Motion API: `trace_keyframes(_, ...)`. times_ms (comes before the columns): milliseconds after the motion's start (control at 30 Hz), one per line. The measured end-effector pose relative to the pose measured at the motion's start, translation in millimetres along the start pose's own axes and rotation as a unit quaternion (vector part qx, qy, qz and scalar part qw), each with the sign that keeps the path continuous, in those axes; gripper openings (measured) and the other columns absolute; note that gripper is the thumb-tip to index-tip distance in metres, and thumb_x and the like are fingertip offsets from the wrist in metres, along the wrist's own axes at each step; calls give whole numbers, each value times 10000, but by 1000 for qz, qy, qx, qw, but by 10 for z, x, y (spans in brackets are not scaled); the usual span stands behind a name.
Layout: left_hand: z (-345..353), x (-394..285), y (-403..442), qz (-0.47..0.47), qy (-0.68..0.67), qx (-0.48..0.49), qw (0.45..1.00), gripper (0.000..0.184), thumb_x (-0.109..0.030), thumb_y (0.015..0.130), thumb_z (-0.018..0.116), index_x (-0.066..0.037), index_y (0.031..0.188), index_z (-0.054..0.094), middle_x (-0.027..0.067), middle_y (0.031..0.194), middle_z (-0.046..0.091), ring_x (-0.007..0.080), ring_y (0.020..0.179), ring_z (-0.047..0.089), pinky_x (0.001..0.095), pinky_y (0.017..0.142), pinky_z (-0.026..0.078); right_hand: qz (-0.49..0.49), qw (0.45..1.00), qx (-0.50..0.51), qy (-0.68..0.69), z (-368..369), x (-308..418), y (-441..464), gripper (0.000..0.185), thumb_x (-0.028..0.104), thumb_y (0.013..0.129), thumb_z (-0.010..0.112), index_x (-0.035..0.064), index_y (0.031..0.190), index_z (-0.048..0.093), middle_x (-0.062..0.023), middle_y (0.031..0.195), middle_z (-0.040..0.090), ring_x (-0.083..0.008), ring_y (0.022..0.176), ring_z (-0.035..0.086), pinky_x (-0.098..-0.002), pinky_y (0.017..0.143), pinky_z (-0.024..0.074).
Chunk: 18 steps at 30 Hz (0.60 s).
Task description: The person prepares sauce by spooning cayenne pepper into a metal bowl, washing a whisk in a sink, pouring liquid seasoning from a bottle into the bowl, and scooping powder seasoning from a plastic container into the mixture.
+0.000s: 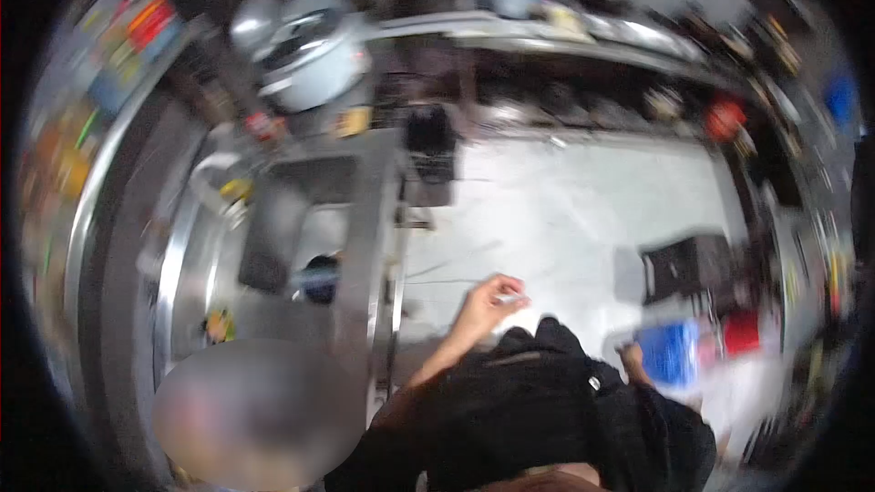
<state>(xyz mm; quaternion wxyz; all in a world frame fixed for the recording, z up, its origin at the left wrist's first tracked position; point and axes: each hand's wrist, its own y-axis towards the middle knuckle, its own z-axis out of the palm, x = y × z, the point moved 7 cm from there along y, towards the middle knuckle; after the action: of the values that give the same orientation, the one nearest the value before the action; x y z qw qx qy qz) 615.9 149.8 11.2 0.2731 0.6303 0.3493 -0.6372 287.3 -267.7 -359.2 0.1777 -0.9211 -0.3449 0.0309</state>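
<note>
My left hand [492, 303] is held out in front of my body over the pale floor. Its fingers are curled together, and a small whitish thing that I cannot make out shows at the fingertips. Low at my right side is my right hand [629, 357], partly seen and smeared by motion. Just beside it is a blue container [668, 353]; whether the hand touches it I cannot tell. My dark clothing covers the bottom of the view.
On the left a metal counter holds a sink [273, 228] with a dark round item in it. A large pale pot [314, 73] stands beyond. Shelves [565, 43] with cookware run along the back. A black box-like object [685, 269] and a red item [740, 333] are to the right.
</note>
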Motion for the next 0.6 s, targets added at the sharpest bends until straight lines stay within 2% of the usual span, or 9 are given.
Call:
trace_keyframes(33, 200, 42, 199, -21, 27, 6, 999, 276, -184, 784, 776, -48, 987, 647, 38, 980, 670, 109, 865, 617, 266, 724, 510, 66, 995, 48, 49, -46, -188, -142, 421, 412, 733, 722, 53, 953, 701, -154, 1006, 681, -321, 948, 643, -399, 828, 502)
trace_keyframes(67, 418, 219, 424, -6, 41, 9, 999, 254, -178, 783, 775, -41, 963, 659, 52, 959, 682, 117, 852, 627, 271, 729, 519, 66, 995, 13, 72, -150, -288, -270, 449, 418, 707, 755, 46, 954, 705, -157, 1012, 684, -319, 945, 652, -393, 818, 510)
trace_keyframes(100, 632, 496, 699, 13, 53, 5, 999, 233, -172, 782, 775, -35, 940, 671, 67, 939, 693, 124, 840, 638, 275, 733, 528, 127, 979, 2, 161, -172, -483, -380, 444, 404, 686, 784, 52, 948, 713, -174, 984, 686, -326, 921, 662, -392, 805, 515)
trace_keyframes(233, 1396, 1759, 1566, -123, 114, 20, 986, 247, -218, 719, 814, -36, 854, 716, 90, 852, 708, 172, 791, 661, 304, 740, 524, 210, 950, 49, 224, -87, -1232, -355, 387, 384, 661, 818, 44, 821, 727, -175, 873, 700, -319, 861, 675, -407, 781, 511)
trace_keyframes(333, 1626, 2639, 2029, -186, 252, 17, 950, 325, -346, 651, 824, -93, 839, 748, 116, 876, 711, 249, 828, 672, 351, 756, 520, 344, 906, 97, 229, -173, -1756, -381, 495, 374, 644, 839, 22, 966, 708, -175, 1012, 688, -316, 969, 656, -399, 837, 507)
trace_keyframes(367, 1660, 3015, 2155, -214, 278, 23, 936, 334, -378, 642, 817, -112, 834, 754, 126, 891, 710, 278, 857, 671, 365, 764, 519, 347, 896, 81, 266, -386, -1820, -382, 440, 363, 628, 857, 33, 888, 726, -166, 961, 700, -301, 936, 670, -394, 806, 520)
trace_keyframes(467, 1611, 3497, 2416, -273, 502, 43, 820, 374, -460, 712, 731, -154, 926, 745, 137, 945, 704, 316, 982, 647, 402, 767, 524, 385, 883, 67, 259, -459, -2092, -174, 448, 402, 595, 868, 85, 886, 742, -132, 949, 708, -277, 899, 682, -394, 786, 526)
trace_keyframes(500, 1504, 3695, 2443, -276, 533, 55, 798, 421, -486, 732, 700, -122, 941, 736, 134, 934, 706, 308, 973, 653, 409, 772, 523, 392, 879, 77, 260, -597, -2073, -81, 413, 398, 591, 868, 124, 880, 756, -125, 935, 710, -271, 889, 684, -385, 773, 530)
trace_keyframes(600, 1635, 3582, 2653, -157, 645, 195, 722, 427, -449, 803, 630, -47, 918, 713, 124, 870, 710, 255, 842, 673, 407, 700, 519, 354, 891, 19, 283, -742, -2035, 343, 283, 384, 636, 839, 170, 806, 768, -107, 822, 712, -261, 796, 691, -377, 726, 538)
